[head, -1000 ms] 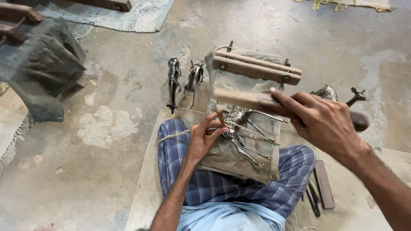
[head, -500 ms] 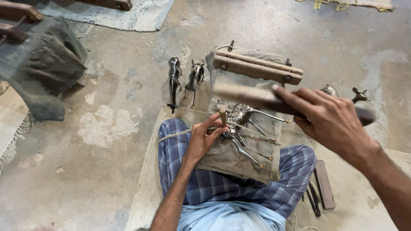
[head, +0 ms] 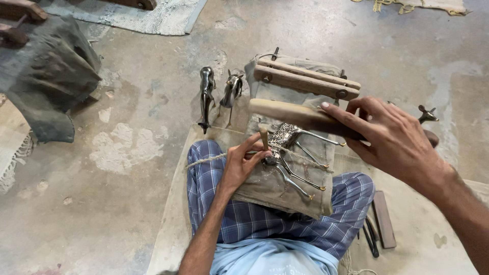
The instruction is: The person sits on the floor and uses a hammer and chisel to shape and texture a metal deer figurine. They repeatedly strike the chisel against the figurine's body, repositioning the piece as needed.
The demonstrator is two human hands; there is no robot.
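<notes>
Gripping a wooden mallet in our right hand, we hold it just above a small punch that our left hand pinches upright on the metal deer figure, which lies on the canvas pad over our lap. We judge an off-centre strike could skid the punch, mar the figure or hit our left fingers. No packages, labels or signs visible near either grip.

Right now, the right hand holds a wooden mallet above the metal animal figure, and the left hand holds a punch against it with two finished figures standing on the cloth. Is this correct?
Not entirely. The head view shows the two finished figures on the bare concrete floor, not the cloth. The right hand holds the wooden mallet; the left hand holds the punch against the metal animal figure.
</notes>
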